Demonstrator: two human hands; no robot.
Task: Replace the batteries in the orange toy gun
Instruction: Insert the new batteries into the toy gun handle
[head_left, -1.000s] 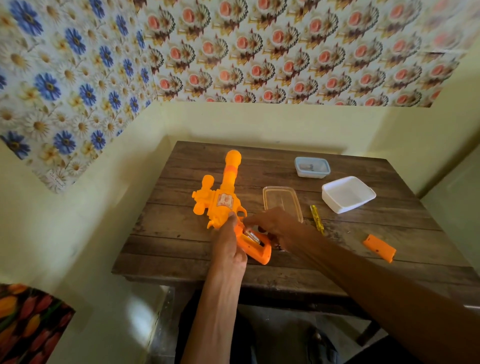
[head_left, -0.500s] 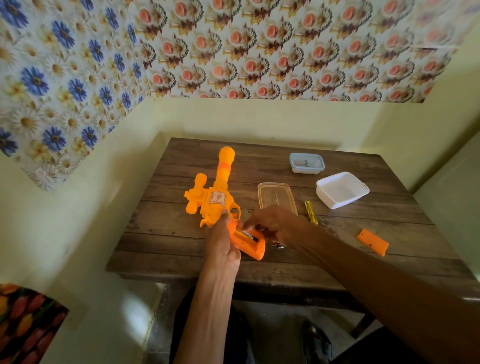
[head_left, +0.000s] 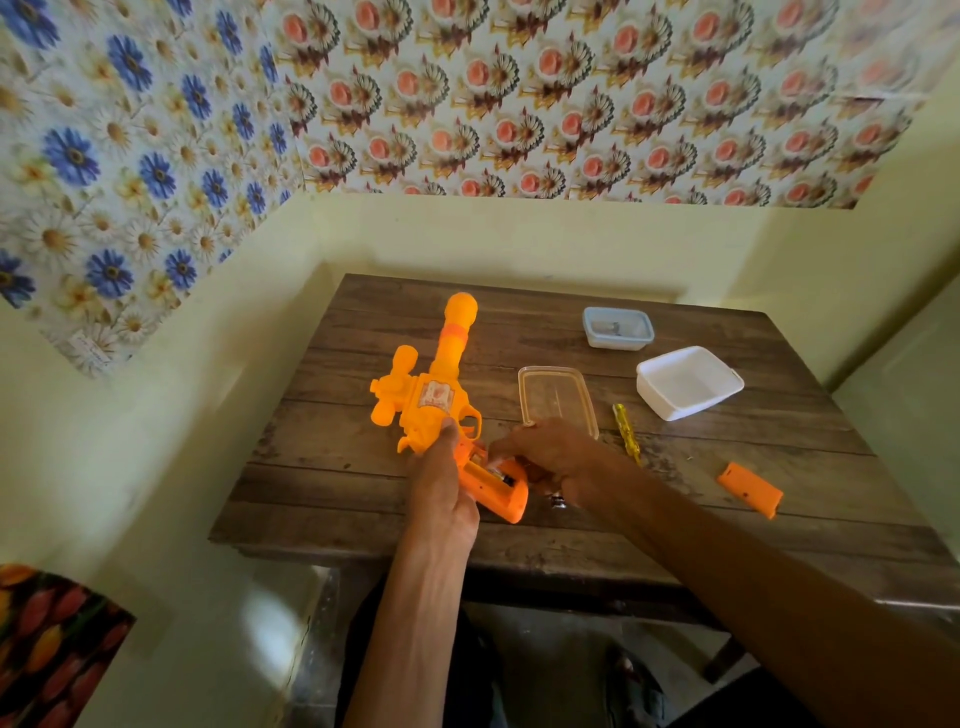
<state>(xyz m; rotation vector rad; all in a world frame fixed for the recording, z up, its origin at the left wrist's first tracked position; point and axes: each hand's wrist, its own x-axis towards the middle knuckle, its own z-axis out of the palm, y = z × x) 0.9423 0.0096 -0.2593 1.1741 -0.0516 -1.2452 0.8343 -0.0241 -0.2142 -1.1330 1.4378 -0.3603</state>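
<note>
Flat on wooden table, frame centre: orange toy gun, handle gripped by left hand to keep the open bay upward for right hand, fingers curled at a battery, pinch unclear; cover parked lower right

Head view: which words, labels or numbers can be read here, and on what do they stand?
Nothing can be read.
On the gun, a sticker: too blurred to read.
On the wallpaper, faint marks at its lower edge: too small to read.
</note>
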